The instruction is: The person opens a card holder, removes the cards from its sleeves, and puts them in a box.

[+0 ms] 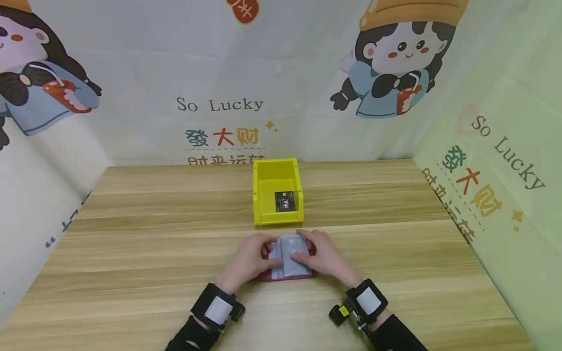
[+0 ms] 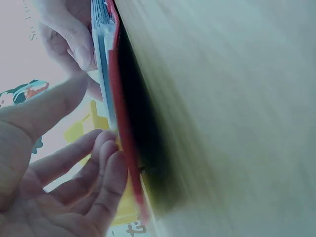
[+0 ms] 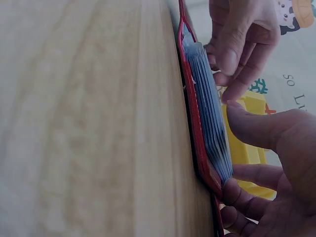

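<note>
Black sleeves [image 1: 397,336] come in at the near edge of the head view, each ending below a wrist strap [image 1: 369,300], and beyond them two hands meet over a card holder [image 1: 293,267] on the wooden table [image 1: 131,248]. It lies open, its red cover [image 3: 196,123] underneath and a stack of bluish clear pockets [image 1: 295,247] uppermost. At its left side, the left hand [image 1: 250,257] grips the edge, thumb on the pockets and the other fingers bent beside them. At the opposite side, the right hand [image 1: 324,251] holds the stack, its thumb lying over the top pocket, its index finger at the far corner and other fingers bent at the right edge, so the stack sits between the two hands. Just beyond the fingertips stands a yellow bin [image 1: 278,218] with a black card [image 1: 285,201] marked "Vip" inside. Behind hangs a printed backdrop [image 1: 294,68].
</note>
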`<state>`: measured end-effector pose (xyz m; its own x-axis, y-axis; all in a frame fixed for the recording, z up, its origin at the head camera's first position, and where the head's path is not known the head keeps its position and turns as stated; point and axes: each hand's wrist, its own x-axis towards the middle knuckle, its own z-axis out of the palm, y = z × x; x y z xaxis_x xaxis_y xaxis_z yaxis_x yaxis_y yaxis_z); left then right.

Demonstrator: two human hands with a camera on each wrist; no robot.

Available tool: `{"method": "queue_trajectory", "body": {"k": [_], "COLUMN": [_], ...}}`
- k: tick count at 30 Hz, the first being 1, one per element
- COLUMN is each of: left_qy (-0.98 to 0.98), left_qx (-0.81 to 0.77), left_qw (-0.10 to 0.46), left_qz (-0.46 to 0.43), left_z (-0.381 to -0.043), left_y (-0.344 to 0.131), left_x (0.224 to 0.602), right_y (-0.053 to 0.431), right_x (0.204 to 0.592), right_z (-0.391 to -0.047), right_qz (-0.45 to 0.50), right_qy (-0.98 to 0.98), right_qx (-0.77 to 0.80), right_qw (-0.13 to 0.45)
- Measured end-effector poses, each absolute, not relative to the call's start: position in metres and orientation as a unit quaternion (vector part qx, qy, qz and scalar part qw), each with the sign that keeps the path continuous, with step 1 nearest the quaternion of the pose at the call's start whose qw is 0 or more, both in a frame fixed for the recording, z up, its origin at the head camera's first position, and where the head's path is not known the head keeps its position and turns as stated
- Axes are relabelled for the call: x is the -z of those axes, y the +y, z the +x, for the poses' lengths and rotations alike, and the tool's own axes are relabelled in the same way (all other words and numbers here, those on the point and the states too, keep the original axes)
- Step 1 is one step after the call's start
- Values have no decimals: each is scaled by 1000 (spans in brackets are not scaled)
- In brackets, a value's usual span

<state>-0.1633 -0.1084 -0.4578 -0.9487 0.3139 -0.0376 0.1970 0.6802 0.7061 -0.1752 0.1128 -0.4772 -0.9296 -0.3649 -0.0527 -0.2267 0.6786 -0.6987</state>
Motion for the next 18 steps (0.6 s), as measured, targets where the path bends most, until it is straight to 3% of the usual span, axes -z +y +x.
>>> {"method": "queue_trajectory", "body": {"k": [7,18], "left_qy": [899,886], "left_qx": [-396,-424], "left_qw": [135,135], "left_qz": [130,132], "left_z": [-167,-168], "left_y": [-110,-114], "left_x": [465,471], "right_y": [111,108], "right_x": [478,475], "right_z": [-177,-184], "right_qz": [-158,-147], "right_qy": [914,914], "right_qx": [363,365], "right_qw": [86,98]}}
